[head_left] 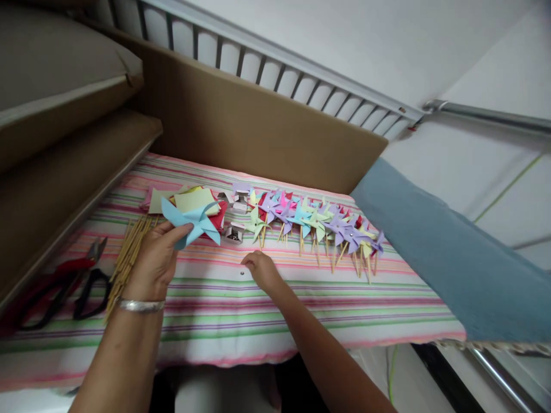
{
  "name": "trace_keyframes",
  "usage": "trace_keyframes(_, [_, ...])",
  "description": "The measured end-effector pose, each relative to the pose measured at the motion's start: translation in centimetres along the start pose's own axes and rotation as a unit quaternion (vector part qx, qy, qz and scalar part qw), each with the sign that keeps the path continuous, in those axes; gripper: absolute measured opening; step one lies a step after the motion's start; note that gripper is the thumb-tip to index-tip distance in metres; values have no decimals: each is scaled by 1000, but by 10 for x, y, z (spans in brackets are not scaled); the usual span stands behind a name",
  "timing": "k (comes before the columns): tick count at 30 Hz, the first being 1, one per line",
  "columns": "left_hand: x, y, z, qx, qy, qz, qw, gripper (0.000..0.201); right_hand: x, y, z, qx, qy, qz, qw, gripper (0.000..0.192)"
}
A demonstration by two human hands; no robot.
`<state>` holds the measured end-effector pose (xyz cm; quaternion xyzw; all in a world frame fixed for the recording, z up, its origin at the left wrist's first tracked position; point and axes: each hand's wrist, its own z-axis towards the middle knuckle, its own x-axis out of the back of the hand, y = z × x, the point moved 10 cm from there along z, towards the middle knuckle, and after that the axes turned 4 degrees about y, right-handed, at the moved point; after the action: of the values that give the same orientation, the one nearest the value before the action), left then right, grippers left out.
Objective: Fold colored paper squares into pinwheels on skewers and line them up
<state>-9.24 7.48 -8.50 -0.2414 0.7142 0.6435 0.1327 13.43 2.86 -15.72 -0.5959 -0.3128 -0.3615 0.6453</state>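
Observation:
A light blue paper pinwheel (pixel 198 218) is pinched between the thumb and fingers of my left hand (pixel 155 255), held above the table with no stick on it. My right hand (pixel 263 271) is closed low over the striped cloth, its fingertips together; whatever they hold, if anything, is too small to make out. Just below those fingertips lies a tiny dark round piece (pixel 241 273), perhaps a pin head. Beyond my right hand sits a small open box (pixel 235 234) with small dark bits inside. Finished pinwheels on sticks (pixel 318 221) lie in a row to the right.
Coloured paper squares (pixel 196 199) are stacked behind the blue pinwheel. Wooden sticks (pixel 131 246) lie bundled left of my left hand, beside black-and-red scissors (pixel 71 287). A cardboard panel (pixel 258 120) stands along the back, with large cardboard boxes (pixel 64 132) at the left.

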Motion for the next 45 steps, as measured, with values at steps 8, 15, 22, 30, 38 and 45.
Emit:
trace_keyframes(8, [-1, 0, 1, -3, -15, 2, 1000, 20, 0, 2, -33, -44, 64, -13, 997, 19])
trace_keyframes(15, [6, -7, 2, 10, 9, 9, 1000, 24, -14, -13, -25, -34, 15, -78, 996, 20])
trace_keyframes(22, [0, -12, -1, 21, 5, 20, 1000, 24, -25, -9, -4, 8, -111, -18, 994, 19])
trace_keyframes(30, [-2, -18, 0, 24, 1, 41, 999, 22, -30, 8, 12, -6, -138, 58, 989, 21])
trace_keyframes(38, [-4, -18, 0, 23, -3, 32, 999, 26, -7, 7, -12, -36, -38, 28, 998, 20])
trace_keyframes(45, [-7, -22, -2, 30, -18, 33, 999, 26, -19, -11, -16, -26, -33, -5, 999, 18])
